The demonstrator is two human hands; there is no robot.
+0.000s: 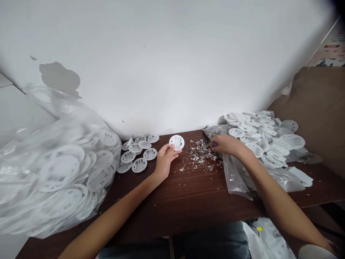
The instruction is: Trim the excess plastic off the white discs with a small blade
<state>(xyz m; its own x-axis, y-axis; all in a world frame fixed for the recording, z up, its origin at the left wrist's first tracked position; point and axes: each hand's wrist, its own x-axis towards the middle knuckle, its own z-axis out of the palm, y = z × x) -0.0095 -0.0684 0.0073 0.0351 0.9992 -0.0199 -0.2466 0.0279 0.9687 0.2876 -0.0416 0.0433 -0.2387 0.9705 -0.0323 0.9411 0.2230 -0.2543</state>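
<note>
Pinching the lower edge of a round white plastic disc (177,141), your left hand (164,161) has its thumb pressed on the front, no real gap there. The disc's up over the brown tabletop (175,196), face toward you, with ridged bars across the middle and little dark slots. Your right hand (223,144) is curled at the pile of tiny shiny pieces (201,151); can't tell if its fingertips grip anything.
</note>
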